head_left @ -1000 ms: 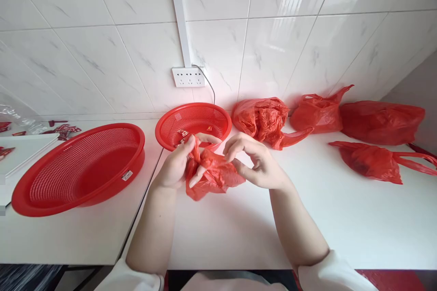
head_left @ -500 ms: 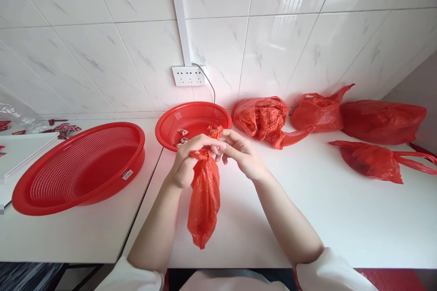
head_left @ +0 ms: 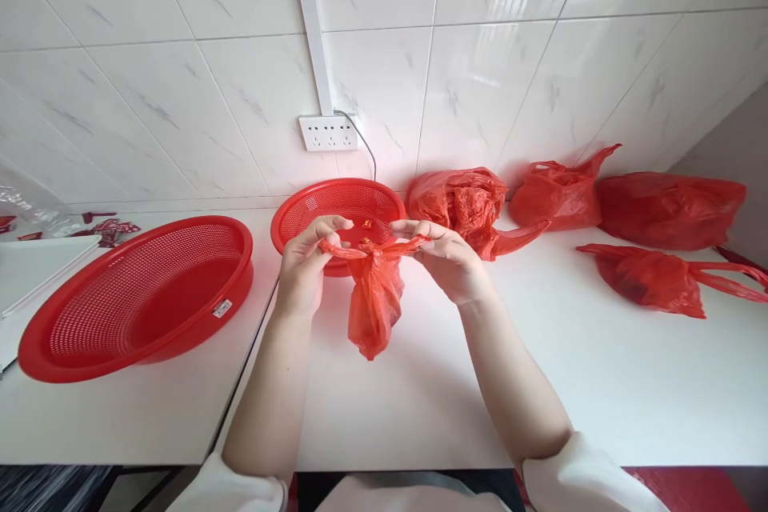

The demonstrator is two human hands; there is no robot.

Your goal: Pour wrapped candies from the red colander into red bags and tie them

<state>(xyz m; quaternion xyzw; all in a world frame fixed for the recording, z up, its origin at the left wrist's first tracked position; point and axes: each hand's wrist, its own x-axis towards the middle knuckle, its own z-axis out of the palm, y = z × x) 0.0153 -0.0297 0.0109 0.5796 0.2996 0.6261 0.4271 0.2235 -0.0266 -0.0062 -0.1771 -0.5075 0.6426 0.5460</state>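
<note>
Head view: I observe two bare hands raised over a white worktop (head_left: 564,384), with a red plastic bag (head_left: 375,316) suspended between them. The left hand (head_left: 302,272) pinches one end of the gathered top between thumb and fingertips; the right hand (head_left: 453,264) pinches the opposite end likewise. This opposed hold presumably keeps the neck drawn taut, the knot-like bunch centred and the body hanging below by its own weight. I cannot tell whether its lower tip touches the surface. Beyond the hands, near the tiled wall (head_left: 384,72), lies the smaller red basket (head_left: 339,184), holding small wrapped pieces (head_left: 367,224), probably placed there for easy reach. To the left, the larger red basket (head_left: 174,320) stands apart from it. On the right I note three filled-looking bags (head_left: 555,200) along the wall and a flatter bag (head_left: 654,280) in front, perhaps set aside to leave working room.
</note>
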